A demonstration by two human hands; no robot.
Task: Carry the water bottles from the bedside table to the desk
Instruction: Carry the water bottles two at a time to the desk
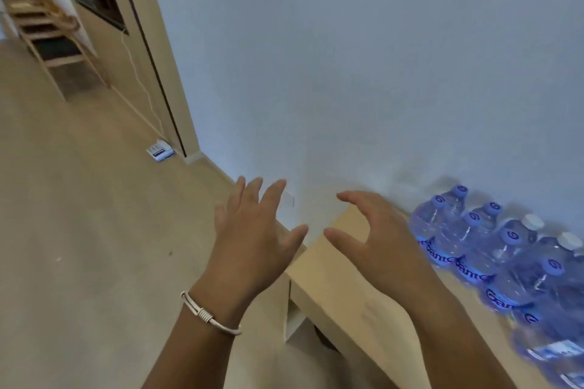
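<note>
Several clear water bottles (493, 249) with blue caps and blue labels stand in rows on a light wooden tabletop (344, 290) against the white wall, at the right. Two bottles with white caps (534, 221) stand among them. My right hand (376, 240) hovers over the bare left end of the tabletop, fingers spread and curved, holding nothing, just left of the nearest bottles. My left hand (252, 237), with a white bangle on the wrist, is spread open beside the table's left corner and holds nothing.
A beige floor (79, 215) stretches to the left. A white power strip (160, 151) with a cord lies on the floor by a wooden door frame (151, 50). Stacked wooden chairs (53, 38) stand at the far upper left.
</note>
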